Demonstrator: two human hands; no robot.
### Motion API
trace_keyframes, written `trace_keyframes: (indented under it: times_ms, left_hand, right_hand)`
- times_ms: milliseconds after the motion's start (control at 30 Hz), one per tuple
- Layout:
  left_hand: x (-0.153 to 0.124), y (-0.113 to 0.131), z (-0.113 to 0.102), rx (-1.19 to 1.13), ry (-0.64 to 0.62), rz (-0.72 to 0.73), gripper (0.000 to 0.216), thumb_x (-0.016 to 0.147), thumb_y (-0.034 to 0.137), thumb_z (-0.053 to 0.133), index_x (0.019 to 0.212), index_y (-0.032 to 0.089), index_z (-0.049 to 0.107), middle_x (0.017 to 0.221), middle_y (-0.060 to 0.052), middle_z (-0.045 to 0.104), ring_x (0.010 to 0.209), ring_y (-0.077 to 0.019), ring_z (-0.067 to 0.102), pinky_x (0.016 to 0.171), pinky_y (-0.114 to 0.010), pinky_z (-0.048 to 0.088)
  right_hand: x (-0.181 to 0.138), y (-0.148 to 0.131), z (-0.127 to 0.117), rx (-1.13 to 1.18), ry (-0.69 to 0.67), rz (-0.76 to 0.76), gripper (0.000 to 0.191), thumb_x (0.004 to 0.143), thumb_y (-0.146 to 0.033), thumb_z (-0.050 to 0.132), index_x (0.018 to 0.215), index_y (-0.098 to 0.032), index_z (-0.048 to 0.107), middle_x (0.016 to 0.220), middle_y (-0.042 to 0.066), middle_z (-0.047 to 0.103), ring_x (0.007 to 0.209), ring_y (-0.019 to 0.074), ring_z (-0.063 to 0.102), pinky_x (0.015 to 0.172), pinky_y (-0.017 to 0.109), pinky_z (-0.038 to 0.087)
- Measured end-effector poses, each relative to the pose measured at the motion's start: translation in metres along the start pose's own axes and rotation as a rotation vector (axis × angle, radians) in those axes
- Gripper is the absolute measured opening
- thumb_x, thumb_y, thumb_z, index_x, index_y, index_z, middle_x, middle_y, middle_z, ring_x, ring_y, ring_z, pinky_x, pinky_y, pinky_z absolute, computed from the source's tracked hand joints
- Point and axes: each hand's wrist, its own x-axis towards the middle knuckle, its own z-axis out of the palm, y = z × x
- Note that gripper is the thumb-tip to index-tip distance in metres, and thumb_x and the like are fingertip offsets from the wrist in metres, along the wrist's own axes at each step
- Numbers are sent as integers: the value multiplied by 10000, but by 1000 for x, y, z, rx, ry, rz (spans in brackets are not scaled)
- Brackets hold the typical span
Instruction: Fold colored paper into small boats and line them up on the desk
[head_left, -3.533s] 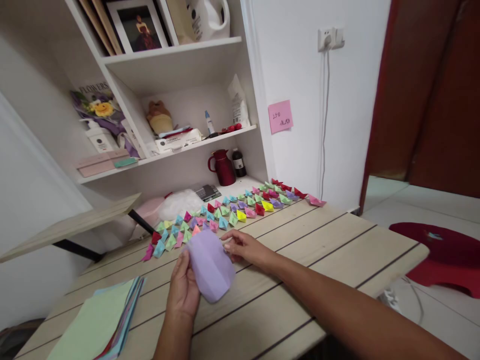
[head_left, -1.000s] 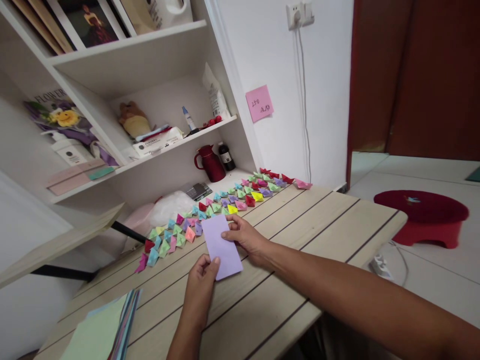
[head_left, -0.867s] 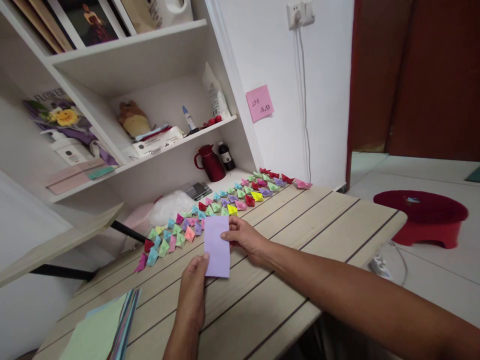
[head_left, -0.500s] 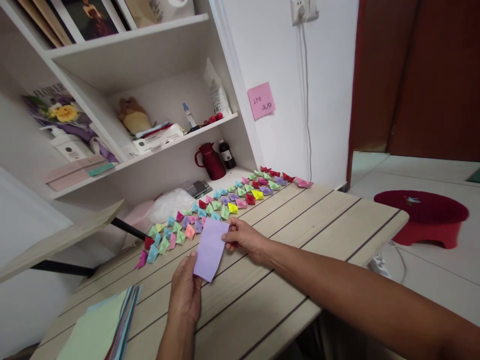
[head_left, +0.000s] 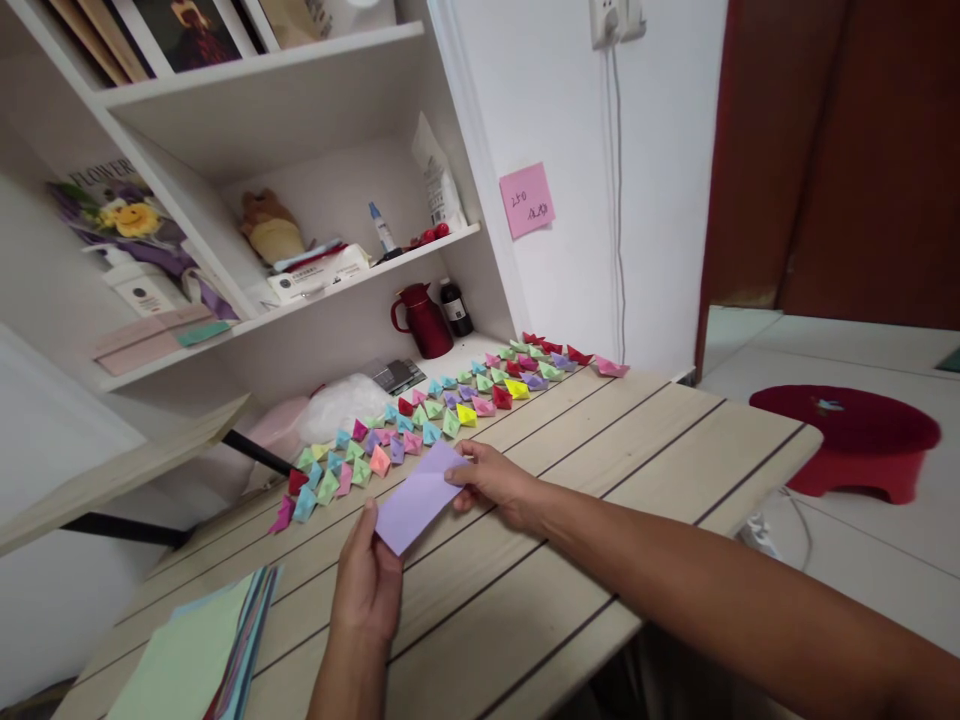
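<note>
A lilac sheet of paper (head_left: 421,500), with a faint crease across it, is held slantwise above the table between both hands. My left hand (head_left: 367,575) pinches its lower left end, thumb on top and fingers beneath. On the upper right edge, my right hand (head_left: 487,480) grips the paper between thumb and fingers. Just beyond the hands stand several rows of small folded paper boats (head_left: 431,432) in many colours, running diagonally across the table. To the left of my left hand lies a stack of coloured paper (head_left: 184,650) with a pale green sheet on top.
The slatted wooden table (head_left: 570,520) ends at a rounded corner on the right. Behind the boats are a plastic bag (head_left: 349,408), a dark red jug (head_left: 426,322) and a dark bottle (head_left: 455,308). A small raised shelf (head_left: 127,470) stands at left; a red stool (head_left: 847,440) is on the floor.
The lilac paper has turned from nearly upright to a flatter slant, its lower end swinging left and up. My left hand has moved slightly with it; the right hand keeps its grip.
</note>
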Motion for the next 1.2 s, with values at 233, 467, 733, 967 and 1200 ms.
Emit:
trace_keyframes:
  times_ms: [233,467,733,967,1200]
  left_hand:
    - [-2,-10,-3,228,-137,-26,250,718,135,721,964,129,675,786,-41,691,636,-105,638,721,-258,545]
    - [-11,-30,12,419,-170,139,422,642,352,815,1001,161,700,957,-107,731,898,-236,683,815,-326,535]
    - [-7,-32,6,257,-58,110,347,697,283,786,980,123,665,804,-48,708,630,-135,651,657,-264,545]
    - [-6,-18,4,105,105,74,206,699,114,744,867,129,626,634,12,631,513,-86,583,527,-211,517]
    - [-3,-8,-2,82,109,16,108,772,60,653,853,120,614,637,-5,624,511,-83,585,514,-202,519]
  right_hand:
    - [2,-5,-2,235,33,-138,402,630,-264,792,902,-197,504,751,-12,664,506,99,624,516,226,519]
    - [2,17,11,69,-71,-215,410,571,-273,798,732,-197,429,581,-67,577,484,112,562,484,226,442]
    - [0,17,12,-42,-124,-192,300,648,-249,721,730,-194,437,583,-62,557,494,112,559,499,223,426]
    - [2,2,-1,-167,51,-339,451,743,-151,552,1172,-277,494,920,-21,545,617,88,613,568,225,467]
    - [-8,-10,-4,-641,-174,-632,632,773,-57,537,1330,-352,498,1134,43,476,840,136,556,795,323,485]
